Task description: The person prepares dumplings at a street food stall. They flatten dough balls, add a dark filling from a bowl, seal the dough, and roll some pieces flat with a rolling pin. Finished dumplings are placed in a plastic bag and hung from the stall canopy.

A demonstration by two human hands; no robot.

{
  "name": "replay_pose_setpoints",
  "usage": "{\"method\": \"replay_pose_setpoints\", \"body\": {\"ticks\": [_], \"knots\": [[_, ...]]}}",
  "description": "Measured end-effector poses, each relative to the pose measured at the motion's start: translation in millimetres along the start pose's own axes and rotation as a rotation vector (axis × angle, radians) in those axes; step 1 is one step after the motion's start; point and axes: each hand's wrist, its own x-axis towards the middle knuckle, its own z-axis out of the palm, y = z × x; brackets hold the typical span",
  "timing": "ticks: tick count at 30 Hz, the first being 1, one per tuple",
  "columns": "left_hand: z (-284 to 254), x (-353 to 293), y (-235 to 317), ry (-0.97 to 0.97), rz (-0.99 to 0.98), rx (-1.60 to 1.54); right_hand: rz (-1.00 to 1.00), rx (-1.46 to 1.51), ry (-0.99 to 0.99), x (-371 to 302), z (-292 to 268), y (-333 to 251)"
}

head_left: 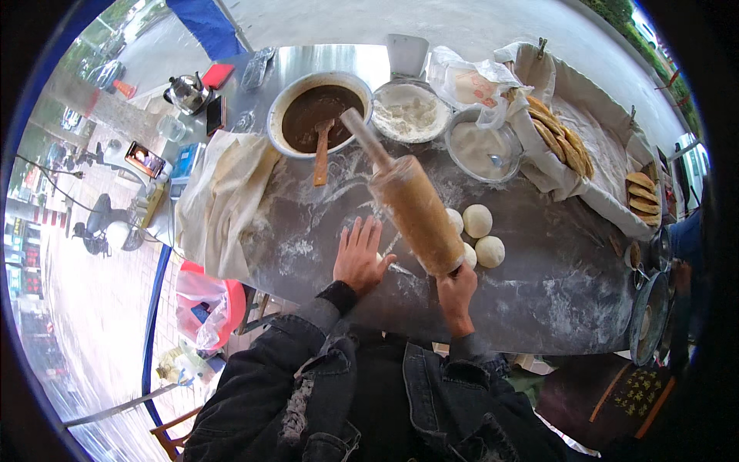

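A thick wooden rolling pin (416,214) is tilted up over the table, its far handle pointing away to the left. My right hand (456,296) is wrapped round its near end. To the left of the pin, my left hand (358,254) lies flat on the floured dark tabletop (331,231), fingers stretched and a little apart. Something white shows at the thumb's inner edge; whether it is dough or flour I cannot tell. Several round dough balls (477,221) sit just right of the pin, which partly hides some of them.
Beyond my hands stand a bowl of brown filling (275,115) with a wooden spatula (321,158), a bowl of flour (412,112) and a metal bowl of white powder (479,146). Cloth (231,192) lies left. A cloth-lined tray (608,131) at right holds flat breads (566,142).
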Motion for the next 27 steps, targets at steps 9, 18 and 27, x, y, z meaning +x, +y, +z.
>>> {"method": "replay_pose_setpoints", "body": {"ticks": [9, 18, 27], "knots": [[11, -5, -70, 0.076, -0.125, -0.468, -0.017, 0.085, 0.025, -17, -14, 3], [-24, -4, -133, 0.388, -0.304, -0.455, 0.071, -0.016, 0.105, -62, -12, -11], [-18, -60, -57, 0.132, 0.201, -0.259, 0.072, -0.018, 0.125, -81, 12, -11]]}}
